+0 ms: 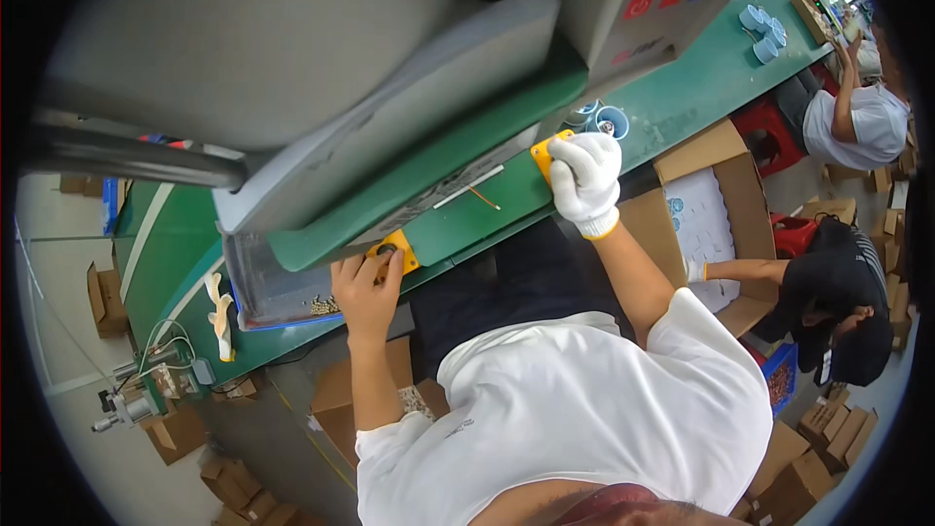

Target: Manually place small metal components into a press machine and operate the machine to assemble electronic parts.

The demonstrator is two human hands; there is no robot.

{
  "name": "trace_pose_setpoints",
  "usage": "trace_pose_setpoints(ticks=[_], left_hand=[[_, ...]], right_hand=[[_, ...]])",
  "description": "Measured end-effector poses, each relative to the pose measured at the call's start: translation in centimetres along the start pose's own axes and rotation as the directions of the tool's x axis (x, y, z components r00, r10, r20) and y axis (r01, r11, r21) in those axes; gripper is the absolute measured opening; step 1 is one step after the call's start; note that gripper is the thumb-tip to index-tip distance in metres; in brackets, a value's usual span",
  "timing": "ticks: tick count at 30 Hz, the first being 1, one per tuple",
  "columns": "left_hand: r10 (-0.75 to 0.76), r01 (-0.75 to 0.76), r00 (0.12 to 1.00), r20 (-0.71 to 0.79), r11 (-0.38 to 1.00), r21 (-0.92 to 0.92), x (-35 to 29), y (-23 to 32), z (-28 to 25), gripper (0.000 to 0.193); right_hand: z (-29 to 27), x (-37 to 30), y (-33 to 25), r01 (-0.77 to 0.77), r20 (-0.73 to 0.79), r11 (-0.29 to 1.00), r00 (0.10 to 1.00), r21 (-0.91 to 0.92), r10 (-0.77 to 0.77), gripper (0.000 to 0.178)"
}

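Two yellow button boxes sit at the front edge of the green work table [682, 97], under the grey press machine [321, 68]. The bare left hand [365, 292] rests on the left yellow box [397, 251], fingertips curled onto its dark button. The white-gloved right hand [586, 180] covers the right yellow box [542, 152], fingers closed over it. Blue round parts [610, 121] stand just beyond. A neighbouring person [838, 302] reaches into an open cardboard carton [726, 151].
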State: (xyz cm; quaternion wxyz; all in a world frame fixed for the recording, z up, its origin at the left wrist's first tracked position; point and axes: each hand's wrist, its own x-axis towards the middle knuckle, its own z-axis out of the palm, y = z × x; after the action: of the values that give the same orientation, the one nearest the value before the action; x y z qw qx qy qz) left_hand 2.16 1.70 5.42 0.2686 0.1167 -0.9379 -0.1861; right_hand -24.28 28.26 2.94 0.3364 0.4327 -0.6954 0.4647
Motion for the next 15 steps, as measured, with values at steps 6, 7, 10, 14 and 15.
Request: trace_pose_setpoints(ticks=[6, 7, 10, 14, 15], left_hand=[[-0.370, 0.386, 0.922, -0.111, 0.895, 0.222, -2.5, -7.4, -3.1, 0.035], [-0.361, 0.376, 0.926, -0.109, 0.902, 0.212, -2.2, -8.2, -2.3, 0.035], [-0.398, 0.325, 0.902, 0.167, 0.880, 0.346, -3.6, -10.1, -1.5, 0.040], [-0.226, 0.225, 0.974, -0.016, 0.960, 0.164, -2.2, -9.6, 0.4, 0.020], [-0.238, 0.234, 0.971, 0.007, 0.961, 0.146, -2.0, -9.2, 0.1, 0.021]], right_hand=[[0.8, -0.8, -0.4, 0.041, -0.056, 0.994, 0.998, 0.102, -0.035, 0.030], [1.3, -1.4, 0.1, 0.013, -0.030, 0.992, 0.999, 0.129, -0.009, 0.029], [0.7, -1.0, -0.8, -0.029, 0.041, 0.999, 0.999, 0.024, 0.028, 0.028], [0.4, -3.2, 0.3, -0.046, -0.032, 0.997, 0.999, -0.059, 0.044, 0.027], [0.4, -3.2, 0.3, -0.054, -0.026, 0.998, 0.998, -0.045, 0.052, 0.027]])
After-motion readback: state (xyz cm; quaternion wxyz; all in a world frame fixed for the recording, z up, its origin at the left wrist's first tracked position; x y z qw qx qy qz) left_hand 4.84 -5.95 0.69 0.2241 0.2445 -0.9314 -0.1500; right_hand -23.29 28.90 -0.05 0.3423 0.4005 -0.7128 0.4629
